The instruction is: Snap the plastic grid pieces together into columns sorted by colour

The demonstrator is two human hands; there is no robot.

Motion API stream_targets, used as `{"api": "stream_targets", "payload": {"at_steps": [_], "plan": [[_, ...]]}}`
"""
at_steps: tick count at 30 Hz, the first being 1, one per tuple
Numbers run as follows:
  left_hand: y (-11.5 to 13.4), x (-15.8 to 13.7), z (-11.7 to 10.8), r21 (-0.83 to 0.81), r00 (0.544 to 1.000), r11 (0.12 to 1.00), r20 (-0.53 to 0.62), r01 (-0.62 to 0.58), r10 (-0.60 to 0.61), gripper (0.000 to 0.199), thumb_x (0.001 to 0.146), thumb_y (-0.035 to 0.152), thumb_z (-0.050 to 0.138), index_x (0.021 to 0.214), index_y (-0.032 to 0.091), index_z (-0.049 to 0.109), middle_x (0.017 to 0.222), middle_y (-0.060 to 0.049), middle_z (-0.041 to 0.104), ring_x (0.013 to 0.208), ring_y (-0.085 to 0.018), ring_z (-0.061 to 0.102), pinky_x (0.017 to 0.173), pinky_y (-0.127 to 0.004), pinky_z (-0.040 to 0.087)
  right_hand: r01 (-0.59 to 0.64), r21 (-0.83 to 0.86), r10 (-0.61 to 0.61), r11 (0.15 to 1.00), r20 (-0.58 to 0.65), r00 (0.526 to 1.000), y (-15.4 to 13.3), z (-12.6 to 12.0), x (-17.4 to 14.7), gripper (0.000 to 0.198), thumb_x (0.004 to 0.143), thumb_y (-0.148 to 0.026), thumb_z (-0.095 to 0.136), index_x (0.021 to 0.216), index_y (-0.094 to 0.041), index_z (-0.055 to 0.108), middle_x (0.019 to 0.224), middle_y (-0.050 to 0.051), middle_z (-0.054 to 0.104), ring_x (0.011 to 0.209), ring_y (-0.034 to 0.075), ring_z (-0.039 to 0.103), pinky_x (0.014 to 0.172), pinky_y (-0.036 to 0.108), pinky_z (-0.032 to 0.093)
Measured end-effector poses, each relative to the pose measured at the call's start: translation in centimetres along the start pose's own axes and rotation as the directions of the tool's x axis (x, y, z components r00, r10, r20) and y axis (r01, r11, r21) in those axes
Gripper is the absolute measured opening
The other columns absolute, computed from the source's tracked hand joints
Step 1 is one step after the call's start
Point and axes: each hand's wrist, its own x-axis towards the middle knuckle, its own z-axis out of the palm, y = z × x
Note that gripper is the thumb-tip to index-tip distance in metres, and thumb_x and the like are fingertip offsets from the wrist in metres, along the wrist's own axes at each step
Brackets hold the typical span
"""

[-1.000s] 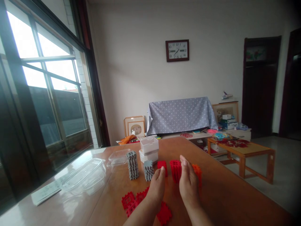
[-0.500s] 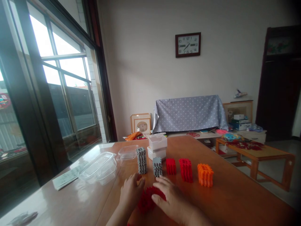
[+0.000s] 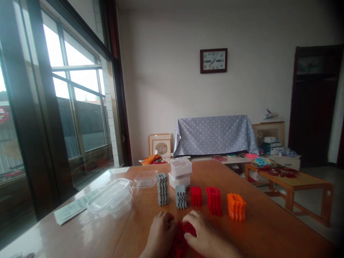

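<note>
Near the table's front edge, my left hand (image 3: 161, 233) and my right hand (image 3: 201, 231) close in from both sides on a cluster of red interlocking plastic pieces (image 3: 179, 240). The right thumb and fingers curl around the pieces. My left fingers are bent against them, their tips partly hidden. Beyond the hands stand a tall grey stack (image 3: 162, 190), a shorter grey stack (image 3: 181, 197), a small red stack (image 3: 196, 196), a taller red stack (image 3: 214, 201) and an orange stack (image 3: 236, 207), all of similar notched pieces.
Two white plastic boxes (image 3: 180, 172) are piled behind the stacks. Clear plastic containers (image 3: 111, 197) and a clear lid (image 3: 145, 179) lie to the left, beside a paper booklet (image 3: 71, 209). A low wooden bench (image 3: 301, 182) stands right of the table (image 3: 268, 229).
Both hands have come closer together and slightly lower, closing in on the red pieces. The camera has tilted up a little, so the background sits lower.
</note>
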Motion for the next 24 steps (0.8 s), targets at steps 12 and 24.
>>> {"api": "stream_targets", "payload": {"at_steps": [12, 24], "plan": [[0.8, 0.5, -0.2, 0.052, 0.976, 0.991, 0.184, -0.126, 0.114, 0.018, 0.076, 0.023, 0.062, 0.091, 0.024, 0.072, 0.1, -0.006, 0.07, 0.099, -0.026, 0.061, 0.085, -0.033, 0.043, -0.056, -0.035, 0.057, 0.998, 0.035, 0.998, -0.6, -1.2, 0.4, 0.023, 0.08, -0.019, 0.059, 0.095, -0.025, 0.075, 0.103, 0.006, 0.077, 0.098, 0.023, 0.068, 0.083, 0.028, 0.047], [1.4, 1.6, -0.5, -0.251, 0.967, 0.948, 0.112, -0.197, 0.231, 0.024, 0.085, 0.033, 0.063, 0.104, 0.02, 0.072, 0.104, -0.011, 0.073, 0.097, -0.027, 0.064, 0.088, -0.035, 0.048, 0.017, 0.191, 0.006, 0.982, -0.123, 0.992, 0.9, -1.0, 1.5, 0.043, 0.104, -0.049, 0.035, 0.096, -0.024, 0.069, 0.084, 0.005, 0.077, 0.077, 0.021, 0.07, 0.067, 0.027, 0.043]]}}
